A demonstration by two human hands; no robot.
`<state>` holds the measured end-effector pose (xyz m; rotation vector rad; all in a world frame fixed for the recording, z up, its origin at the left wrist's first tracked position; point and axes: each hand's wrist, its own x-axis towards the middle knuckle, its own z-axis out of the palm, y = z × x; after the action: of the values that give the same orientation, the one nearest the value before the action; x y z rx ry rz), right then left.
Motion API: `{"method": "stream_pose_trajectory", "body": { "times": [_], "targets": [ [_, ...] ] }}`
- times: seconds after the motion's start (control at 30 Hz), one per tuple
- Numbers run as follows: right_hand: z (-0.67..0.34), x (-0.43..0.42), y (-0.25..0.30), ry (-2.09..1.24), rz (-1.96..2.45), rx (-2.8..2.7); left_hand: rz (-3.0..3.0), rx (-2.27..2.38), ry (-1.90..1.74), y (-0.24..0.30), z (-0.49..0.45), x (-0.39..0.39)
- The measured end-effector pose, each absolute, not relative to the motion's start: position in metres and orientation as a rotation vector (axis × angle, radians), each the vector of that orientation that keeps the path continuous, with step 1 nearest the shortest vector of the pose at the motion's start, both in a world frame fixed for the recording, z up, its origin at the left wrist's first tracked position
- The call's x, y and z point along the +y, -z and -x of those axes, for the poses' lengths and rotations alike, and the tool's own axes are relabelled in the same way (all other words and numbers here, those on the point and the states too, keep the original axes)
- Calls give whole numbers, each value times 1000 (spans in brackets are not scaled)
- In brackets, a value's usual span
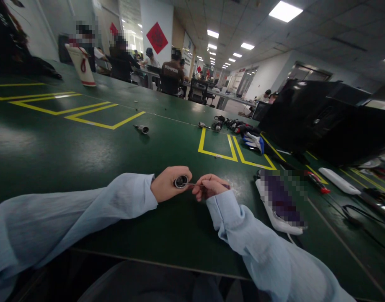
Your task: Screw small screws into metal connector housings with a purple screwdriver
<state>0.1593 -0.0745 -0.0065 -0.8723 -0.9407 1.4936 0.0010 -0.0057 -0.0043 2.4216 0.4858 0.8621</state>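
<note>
My left hand is wrapped round a small round metal housing, its open dark end turned towards me. Inside that end some parts show, too small to make out. My right hand is closed on the handle of a thin screwdriver, whose shaft points left. The tip of the shaft reaches the housing's open end; whether it sits in a screw I cannot tell. Both hands are just above the green table, near its front edge. Farther off lies a tapered metal piece on its side.
Yellow tape outlines mark the table. To the right lie a phone on a white block, a blue and white glove, cables and a red-tipped tool. A paper cup stands far left; people sit beyond.
</note>
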Motion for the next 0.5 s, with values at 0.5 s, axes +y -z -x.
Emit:
{"method": "stream_pose_trajectory", "body": {
  "times": [0.5],
  "targets": [
    [-142,-96,7,-466,1128,-1483,-2429,532,-929,6,-2,-5]
  ]
}}
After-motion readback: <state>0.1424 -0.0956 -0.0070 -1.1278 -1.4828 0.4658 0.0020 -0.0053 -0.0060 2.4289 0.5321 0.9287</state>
